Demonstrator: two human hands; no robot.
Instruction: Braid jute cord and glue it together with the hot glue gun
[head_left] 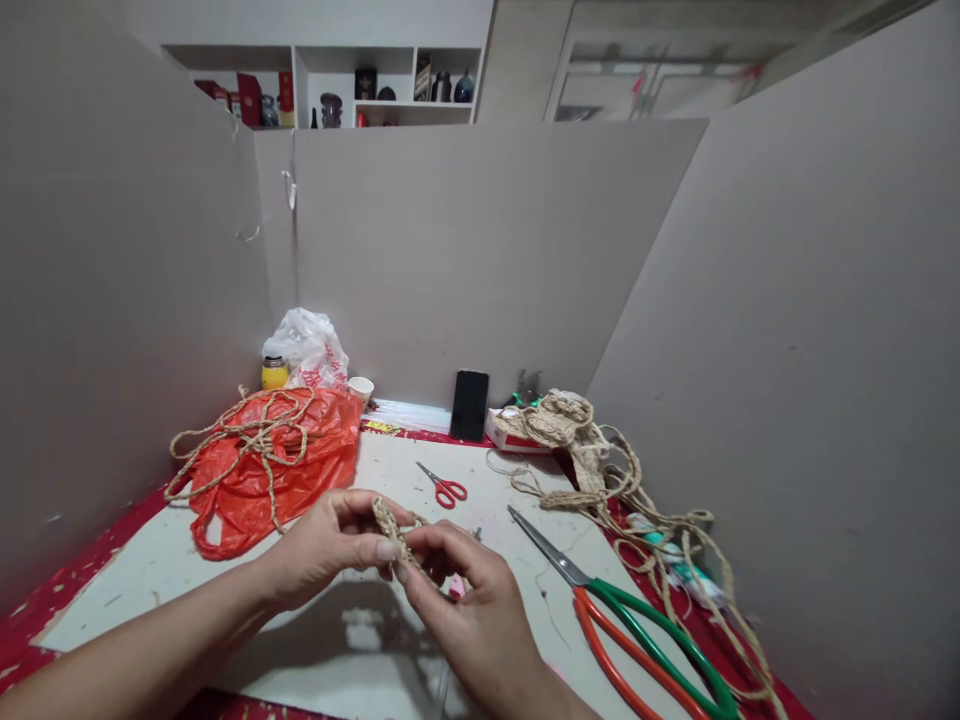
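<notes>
Near the lower middle, a small piece of braided tan rope (391,528) is pinched between both hands. My left hand (330,545) closes on its left side, thumb in front. My right hand (465,590) grips the right side, with thumb and index finger pressed together on it. Some of the piece is hidden behind the fingers. A small pink object (457,587) shows by my right fingers; whether they hold it is unclear. Small red-handled scissors (448,492) lie just beyond the hands. Large shears (592,585) with green and orange handles lie to the right.
A red plastic bag (330,450) with loose rope (262,435) lies at the left. Coiled rope (562,415) spreads down the right side. Behind stand a black phone (469,405), a white cup (361,388) and a yellow jar (274,374). Grey panels (465,250) enclose the table.
</notes>
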